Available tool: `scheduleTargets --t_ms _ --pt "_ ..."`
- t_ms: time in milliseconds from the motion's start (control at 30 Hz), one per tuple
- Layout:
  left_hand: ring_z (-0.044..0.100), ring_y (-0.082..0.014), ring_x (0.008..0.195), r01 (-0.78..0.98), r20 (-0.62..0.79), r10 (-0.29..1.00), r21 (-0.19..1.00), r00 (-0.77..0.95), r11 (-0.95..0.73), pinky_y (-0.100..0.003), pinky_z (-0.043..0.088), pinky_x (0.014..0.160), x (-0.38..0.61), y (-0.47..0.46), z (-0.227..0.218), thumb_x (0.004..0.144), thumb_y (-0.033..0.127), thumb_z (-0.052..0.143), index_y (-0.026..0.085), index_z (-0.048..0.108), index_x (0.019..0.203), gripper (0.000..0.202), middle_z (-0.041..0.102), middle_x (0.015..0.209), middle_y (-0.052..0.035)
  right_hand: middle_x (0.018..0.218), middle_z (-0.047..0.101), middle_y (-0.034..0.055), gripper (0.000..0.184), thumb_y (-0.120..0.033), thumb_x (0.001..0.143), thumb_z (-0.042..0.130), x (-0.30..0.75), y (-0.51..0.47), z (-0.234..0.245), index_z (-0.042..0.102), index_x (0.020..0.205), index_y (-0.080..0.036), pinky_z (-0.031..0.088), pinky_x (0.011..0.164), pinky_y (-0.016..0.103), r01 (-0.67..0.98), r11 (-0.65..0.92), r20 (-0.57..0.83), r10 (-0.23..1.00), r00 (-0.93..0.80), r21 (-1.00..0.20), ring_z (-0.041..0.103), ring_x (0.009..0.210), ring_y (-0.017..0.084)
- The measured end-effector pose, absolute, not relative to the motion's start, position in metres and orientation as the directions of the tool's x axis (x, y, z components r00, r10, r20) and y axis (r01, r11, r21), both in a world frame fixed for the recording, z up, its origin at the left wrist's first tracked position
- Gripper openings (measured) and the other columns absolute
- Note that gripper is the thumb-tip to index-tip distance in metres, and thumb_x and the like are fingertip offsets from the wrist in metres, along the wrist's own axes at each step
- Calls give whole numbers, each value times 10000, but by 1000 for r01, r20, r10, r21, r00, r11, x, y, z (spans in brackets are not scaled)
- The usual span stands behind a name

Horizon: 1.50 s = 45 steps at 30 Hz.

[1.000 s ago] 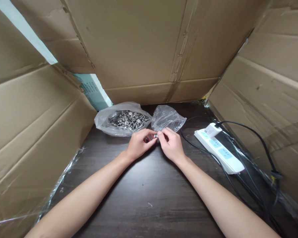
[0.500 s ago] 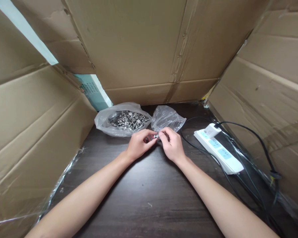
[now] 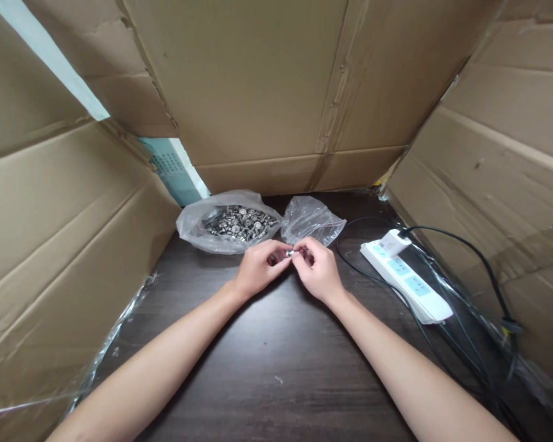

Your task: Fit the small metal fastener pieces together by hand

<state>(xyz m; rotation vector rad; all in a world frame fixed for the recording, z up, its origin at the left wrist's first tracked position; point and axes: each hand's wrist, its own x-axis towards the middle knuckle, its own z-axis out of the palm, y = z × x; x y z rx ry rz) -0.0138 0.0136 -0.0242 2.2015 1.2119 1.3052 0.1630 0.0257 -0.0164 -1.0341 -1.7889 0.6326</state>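
Observation:
Between the fingertips of both hands is a small shiny metal fitting (image 3: 289, 253), mostly covered by the fingers. My left hand (image 3: 262, 268) pinches its left end with thumb and forefinger. From the other side, my right hand (image 3: 317, 268) closes thumb and fingers on its right end. Just behind my left hand lies an open clear plastic bag (image 3: 191, 230) holding a heap of similar small metal fittings (image 3: 242, 224), some with round heads. A second, crumpled clear plastic bag (image 3: 311, 218) lies behind my right hand; what it holds, if anything, I cannot make out.
A white power strip (image 3: 408, 279) with a plugged-in adapter (image 3: 389, 244) sits to the right, black cables (image 3: 465, 245) running around it. Cardboard walls (image 3: 258, 92) enclose the dark wooden table (image 3: 267, 368) at the back and both sides.
My right thumb and fingers have shifted slightly on the metal fitting, the thumb moving a little left. My left hand and the bags stay where they were.

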Motion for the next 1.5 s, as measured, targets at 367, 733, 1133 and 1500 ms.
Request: scheduleTargets --t_ms 367,733,1133,1500 --pt "637 -104 678 510 578 784 616 225 -601 -185 499 587 -14 14 -25 912 226 733 172 726 1050 149 710 808 -12 719 585 0 96 -247 869 559 163 26 -16 599 799 -193 373 558 262 368 500 458 866 -200 -784 470 558 120" --pt "634 -104 673 499 573 786 623 234 -603 -189 499 581 -14 14 -25 917 241 729 171 727 1049 150 712 813 -16 721 599 9 160 -279 907 538 163 26 -17 585 774 -202 383 589 269 386 486 447 874 -192 -784 494 591 134" --pt "630 -97 655 492 574 783 623 241 -608 -185 492 573 -13 13 -23 905 231 737 164 728 1034 146 718 816 -15 709 592 2 121 -253 869 545 164 26 -15 578 765 -201 379 581 268 373 478 440 878 -187 -795 492 580 132" --pt "634 -87 647 488 591 771 614 237 -621 -170 494 579 -13 13 -24 898 216 747 161 739 1033 145 723 810 -9 682 579 0 198 -291 907 534 163 26 -16 577 740 -192 370 575 262 367 476 435 880 -193 -799 486 570 122"
